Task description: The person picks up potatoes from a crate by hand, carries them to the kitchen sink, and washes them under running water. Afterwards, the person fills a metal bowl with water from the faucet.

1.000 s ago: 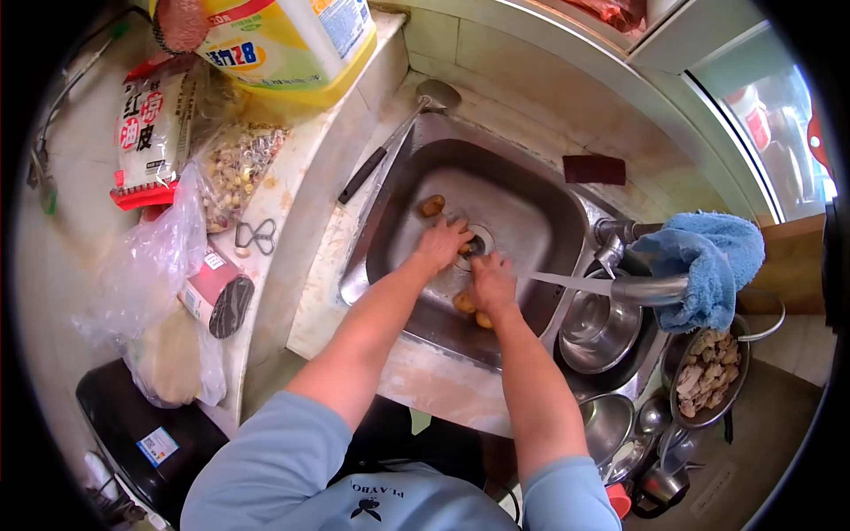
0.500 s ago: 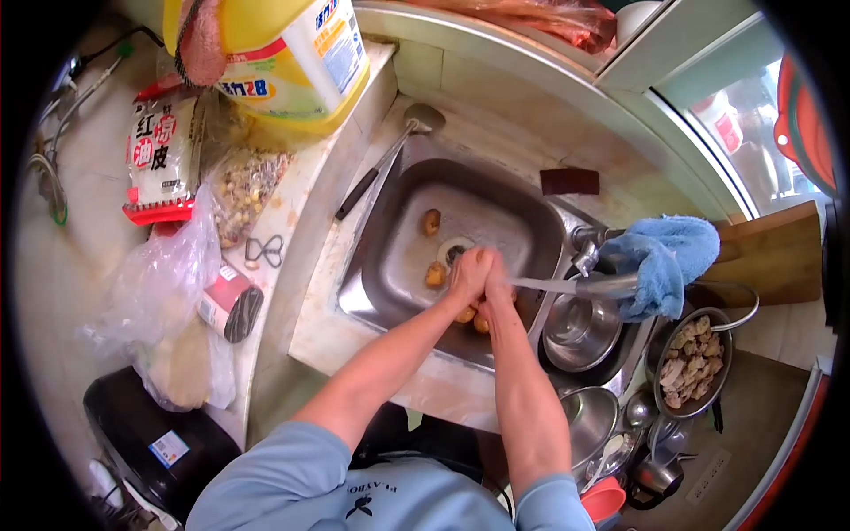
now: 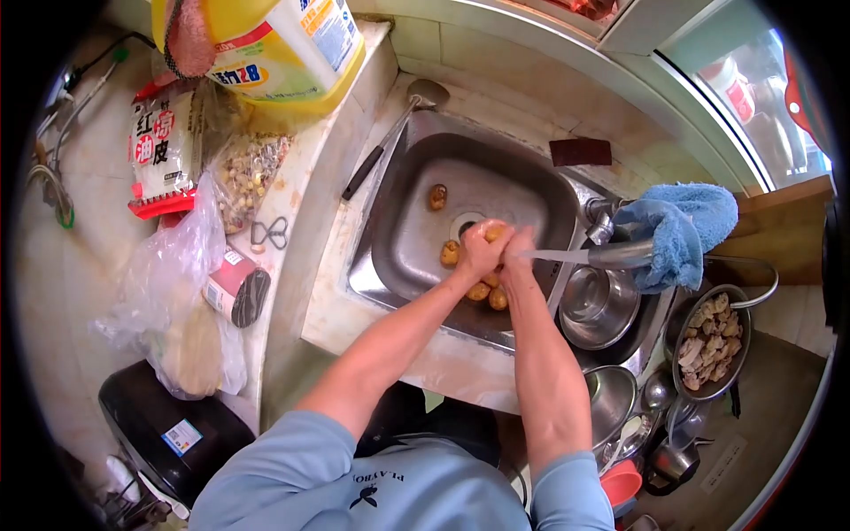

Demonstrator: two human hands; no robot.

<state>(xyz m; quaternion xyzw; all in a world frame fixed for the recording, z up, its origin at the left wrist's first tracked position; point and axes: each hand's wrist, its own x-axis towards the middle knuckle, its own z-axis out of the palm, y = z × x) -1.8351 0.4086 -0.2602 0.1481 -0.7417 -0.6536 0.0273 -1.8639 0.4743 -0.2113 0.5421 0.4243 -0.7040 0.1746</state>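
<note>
Above the steel sink [image 3: 416,212], my left hand [image 3: 482,252] is closed around a yellow-brown potato [image 3: 494,232]. My right hand [image 3: 520,246] is right beside it, blurred at the fingers, where a stream of water [image 3: 553,256] from the faucet [image 3: 615,256] meets it; what its fingers do is not clear. One potato [image 3: 437,196] lies at the upper left of the basin and another [image 3: 450,253] near the drain. More potatoes [image 3: 498,298] rest below my hands, close to the front wall.
A blue cloth [image 3: 682,232] hangs over the faucet. Steel bowls [image 3: 599,305] and a pot of meat pieces [image 3: 711,342] stand on the right. A ladle [image 3: 390,142] lies along the sink's left edge. Left are food bags [image 3: 168,146] and a yellow jug [image 3: 292,66].
Both hands came together from the basin floor and rose to the water stream, with a potato now visible in my left hand. A potato near the drain is uncovered.
</note>
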